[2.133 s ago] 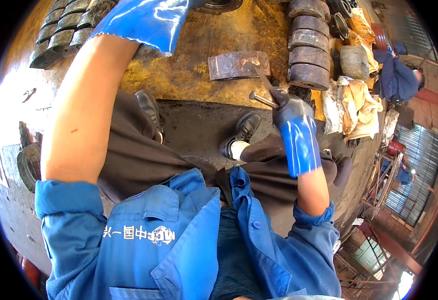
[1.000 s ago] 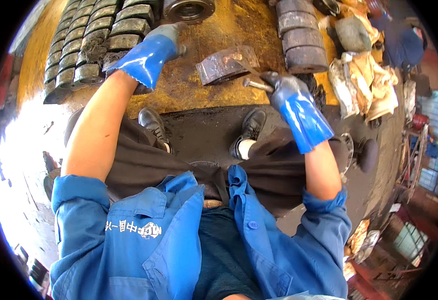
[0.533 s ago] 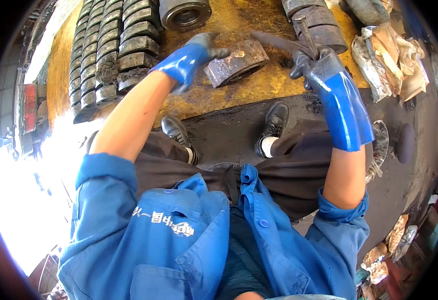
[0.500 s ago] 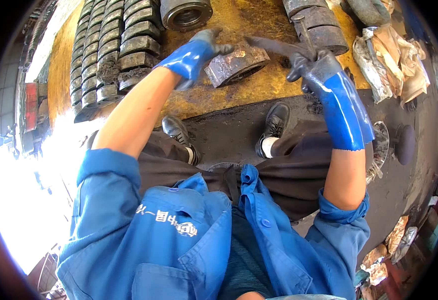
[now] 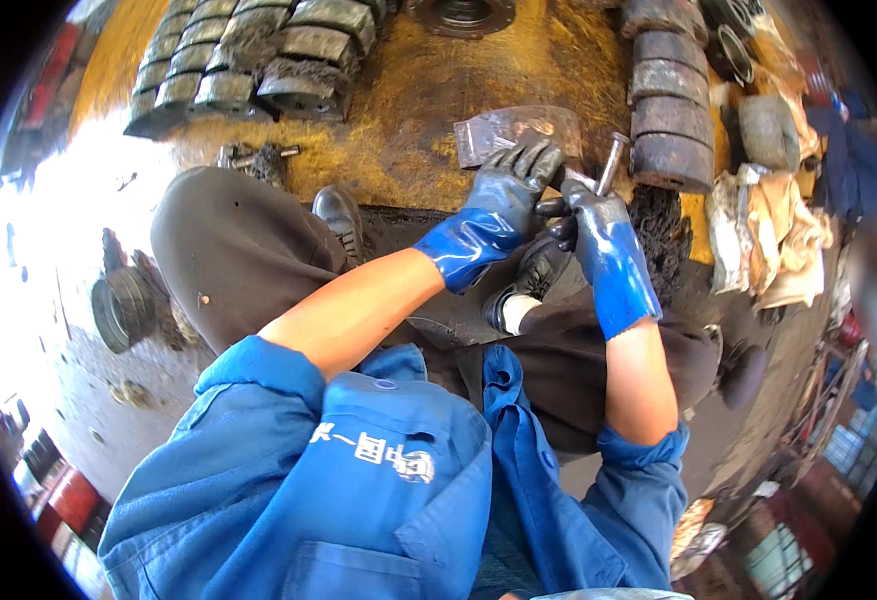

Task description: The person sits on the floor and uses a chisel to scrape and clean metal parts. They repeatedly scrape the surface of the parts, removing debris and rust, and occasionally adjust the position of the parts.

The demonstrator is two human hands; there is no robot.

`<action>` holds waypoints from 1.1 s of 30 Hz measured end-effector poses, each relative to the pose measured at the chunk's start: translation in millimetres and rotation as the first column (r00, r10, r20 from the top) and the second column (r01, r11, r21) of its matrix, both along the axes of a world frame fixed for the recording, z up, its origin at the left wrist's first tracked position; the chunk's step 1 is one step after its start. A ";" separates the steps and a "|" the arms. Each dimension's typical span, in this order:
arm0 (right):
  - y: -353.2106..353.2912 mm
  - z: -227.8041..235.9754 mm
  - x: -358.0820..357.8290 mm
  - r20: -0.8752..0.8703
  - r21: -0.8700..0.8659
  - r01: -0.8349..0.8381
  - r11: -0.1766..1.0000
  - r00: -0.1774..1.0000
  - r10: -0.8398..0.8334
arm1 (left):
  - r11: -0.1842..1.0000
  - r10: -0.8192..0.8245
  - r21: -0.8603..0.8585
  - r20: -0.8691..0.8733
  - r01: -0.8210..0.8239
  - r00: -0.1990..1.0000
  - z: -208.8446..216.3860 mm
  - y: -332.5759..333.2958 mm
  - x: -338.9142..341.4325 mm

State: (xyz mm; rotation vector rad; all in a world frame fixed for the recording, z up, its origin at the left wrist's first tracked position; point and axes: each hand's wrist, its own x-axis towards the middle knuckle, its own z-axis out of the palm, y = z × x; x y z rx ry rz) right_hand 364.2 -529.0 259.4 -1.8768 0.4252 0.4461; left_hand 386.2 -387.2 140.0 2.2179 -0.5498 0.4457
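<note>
L hand point(image 5: 511, 190), gloved, fingers bent & close tog., by near edge of curved block point(image 5: 493, 137); can't tell if it grips anything. R hand point(image 5: 598, 212), also gloved, closed w/ rod point(image 5: 612, 165) & blade point(image 5: 580, 180) in it. Block on yellow surface point(image 5: 408, 150), just L of ring stack point(image 5: 670, 110).

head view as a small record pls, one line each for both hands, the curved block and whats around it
left hand: gloved, at the curved block's near edge, contact unclear
right hand: gloved, gripping a metal rod, flat end up
curved block: lying on stained yellow surface
left side: rows of similar blocks
right side: dark round blocks in line
</note>
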 end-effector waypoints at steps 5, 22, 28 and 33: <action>41.5 -10.4 22.0 -0.210 -0.166 0.030 0.986 0.976 -0.065 | 0.971 0.064 -0.217 -0.177 -0.102 0.982 -20.6 1.4 1.9; 75.5 -32.0 72.2 -0.126 -0.596 -0.359 0.718 0.925 0.358 | 0.854 0.216 -0.352 -0.428 -0.382 0.878 -90.7 -20.2 36.8; 74.7 -23.9 67.4 0.003 -0.693 -0.417 0.588 0.814 0.581 | 0.761 0.213 -0.394 -0.599 -0.516 0.772 -64.2 -6.7 61.9; 85.9 -20.0 75.0 -0.240 -0.797 -0.516 0.314 0.748 0.619 | 0.842 0.322 -0.193 -0.570 -0.504 0.756 -62.1 -17.8 54.7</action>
